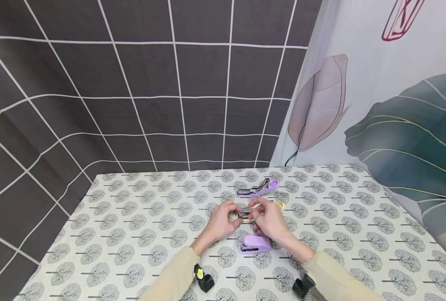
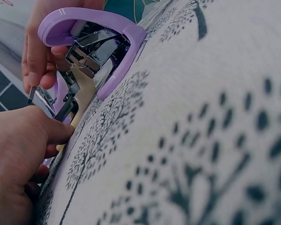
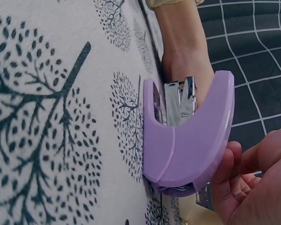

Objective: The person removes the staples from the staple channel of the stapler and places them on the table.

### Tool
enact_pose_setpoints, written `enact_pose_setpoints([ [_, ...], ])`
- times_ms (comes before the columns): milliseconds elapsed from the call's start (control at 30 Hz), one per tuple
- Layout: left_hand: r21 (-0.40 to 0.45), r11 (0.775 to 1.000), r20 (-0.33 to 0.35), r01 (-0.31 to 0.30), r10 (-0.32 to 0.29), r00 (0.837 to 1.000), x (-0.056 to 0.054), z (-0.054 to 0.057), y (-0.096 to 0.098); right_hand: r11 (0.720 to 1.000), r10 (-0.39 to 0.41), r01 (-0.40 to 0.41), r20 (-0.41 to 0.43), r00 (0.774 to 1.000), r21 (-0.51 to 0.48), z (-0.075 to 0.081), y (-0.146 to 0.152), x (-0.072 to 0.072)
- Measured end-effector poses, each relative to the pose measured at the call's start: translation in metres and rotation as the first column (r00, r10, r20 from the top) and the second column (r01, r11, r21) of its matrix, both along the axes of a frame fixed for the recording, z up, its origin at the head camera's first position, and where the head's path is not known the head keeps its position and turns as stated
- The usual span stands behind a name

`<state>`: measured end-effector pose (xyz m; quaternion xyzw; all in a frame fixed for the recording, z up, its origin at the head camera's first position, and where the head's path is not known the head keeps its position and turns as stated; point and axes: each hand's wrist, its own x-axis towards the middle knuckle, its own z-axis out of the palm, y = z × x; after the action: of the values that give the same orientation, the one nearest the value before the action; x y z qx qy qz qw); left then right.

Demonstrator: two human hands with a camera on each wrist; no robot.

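Between the hands lies a cream stapler (image 2: 85, 89), opened up, its dark metal magazine showing. My left hand (image 1: 220, 219) grips its near end, thumb and fingers at the dark metal part (image 2: 65, 110). My right hand (image 1: 269, 218) is over the stapler's other side and pinches a short, thin metal strip (image 2: 32, 95) between thumb and fingertips. Close in front of both hands stands a purple stapler (image 1: 256, 243), which neither hand grips. In the right wrist view this purple stapler (image 3: 192, 145) partly hides the cream one.
Behind the hands, a second purple stapler (image 1: 272, 186) lies opened with its metal arm raised. A small grey piece (image 1: 281, 194) lies beside it. A tree-patterned cloth (image 1: 133, 234) covers the table; a dark checked curtain (image 1: 148, 75) hangs behind.
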<state>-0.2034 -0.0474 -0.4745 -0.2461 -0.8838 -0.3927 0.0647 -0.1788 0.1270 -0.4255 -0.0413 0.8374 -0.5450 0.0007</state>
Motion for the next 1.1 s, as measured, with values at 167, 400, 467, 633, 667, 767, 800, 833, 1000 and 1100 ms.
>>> enact_pose_setpoints([
  [167, 0.007, 1.0, -0.03, 0.003, -0.003, 1.0, 0.0, -0.001, 0.0, 1.0, -0.003, 0.003, 0.008, 1.0, -0.009, 0.004, 0.002, 0.001],
  [400, 0.008, 1.0, 0.013, 0.0, 0.0, 1.0, 0.001, 0.0, 0.0, 0.999, 0.01, -0.009, 0.028, 1.0, -0.043, 0.012, 0.008, 0.002],
  [467, 0.009, 1.0, 0.013, 0.002, -0.002, 1.0, 0.001, 0.001, 0.0, 0.999, 0.015, -0.014, 0.028, 0.999, -0.05, 0.014, 0.009, 0.003],
  [633, 0.007, 1.0, 0.0, 0.002, -0.002, 1.0, 0.0, 0.0, 0.0, 0.998, 0.019, -0.017, 0.031, 0.999, -0.061, 0.019, 0.012, 0.003],
  [667, 0.009, 1.0, -0.001, 0.002, -0.002, 1.0, 0.0, 0.0, 0.0, 0.998, 0.017, -0.015, 0.032, 0.999, -0.062, 0.019, 0.013, 0.003],
  [767, 0.009, 1.0, -0.012, 0.005, -0.005, 1.0, 0.0, -0.001, 0.0, 0.998, 0.016, -0.014, 0.032, 0.999, -0.063, 0.019, 0.014, 0.004],
  [800, 0.008, 1.0, -0.013, 0.005, -0.005, 1.0, 0.0, -0.001, 0.0, 0.998, 0.015, -0.013, 0.031, 0.999, -0.061, 0.019, 0.014, 0.004],
  [833, 0.006, 1.0, -0.009, 0.003, -0.003, 1.0, 0.0, -0.001, 0.0, 0.998, 0.015, -0.013, 0.03, 0.999, -0.061, 0.02, 0.015, 0.004],
  [1000, -0.009, 1.0, 0.016, -0.01, 0.01, 1.0, 0.0, -0.001, 0.0, 0.998, 0.012, -0.009, 0.05, 0.999, -0.068, 0.022, 0.016, 0.005],
  [1100, -0.011, 1.0, 0.03, -0.015, 0.015, 0.999, 0.001, 0.0, 0.001, 0.998, 0.008, -0.004, 0.063, 0.998, -0.07, 0.023, 0.018, 0.005],
])
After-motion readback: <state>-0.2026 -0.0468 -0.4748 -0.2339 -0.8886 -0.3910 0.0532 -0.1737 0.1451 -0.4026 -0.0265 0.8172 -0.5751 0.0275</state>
